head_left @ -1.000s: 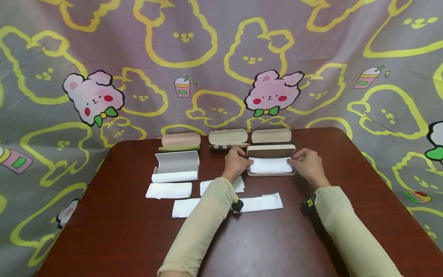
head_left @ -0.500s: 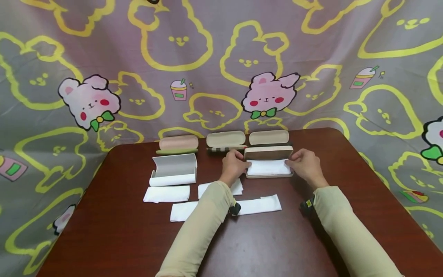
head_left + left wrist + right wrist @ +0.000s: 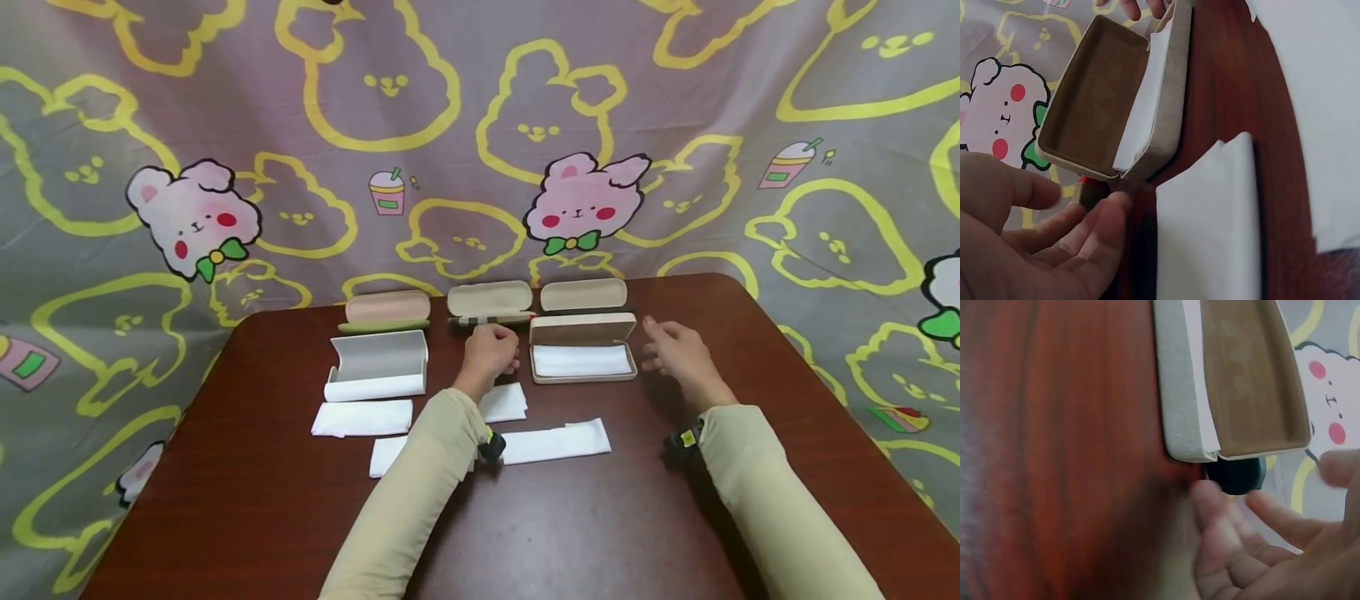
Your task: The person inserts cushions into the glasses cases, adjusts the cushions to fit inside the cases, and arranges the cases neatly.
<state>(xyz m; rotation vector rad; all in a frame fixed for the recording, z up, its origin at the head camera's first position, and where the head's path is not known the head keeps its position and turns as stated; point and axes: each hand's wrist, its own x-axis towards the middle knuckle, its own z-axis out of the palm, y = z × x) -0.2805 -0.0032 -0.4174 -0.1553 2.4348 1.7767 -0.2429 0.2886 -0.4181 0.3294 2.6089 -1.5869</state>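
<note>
From where I stood, the largest thing was the hanging cloth [image 3: 480,179] behind, printed with yellow outlines and pink rabbits. Before it was the reddish-brown table [image 3: 570,533]. On the table there was a white case [image 3: 378,354], its lid raised, and to its right a beige case [image 3: 582,327], also with lid raised, brown inside. In the back row stood three other cases, opened: a pink-lined case [image 3: 387,307], a cream-lined case [image 3: 490,298] and a beige-lined case [image 3: 583,295].

The person's left hand [image 3: 487,354], its fingers loosely bent and holding nothing, was near the left end of the beige case. The right hand [image 3: 678,354], relaxed with fingers apart and equally free, was just beside the right end.

A long white cloth [image 3: 558,444] lay nearer to the person, partly behind the left sleeve [image 3: 408,492]. A folded white cloth [image 3: 582,361] lay flat inside the beige case. Another folded cloth [image 3: 362,418] was just before the white case, and a smaller piece [image 3: 504,403] showed near the left wrist.
</note>
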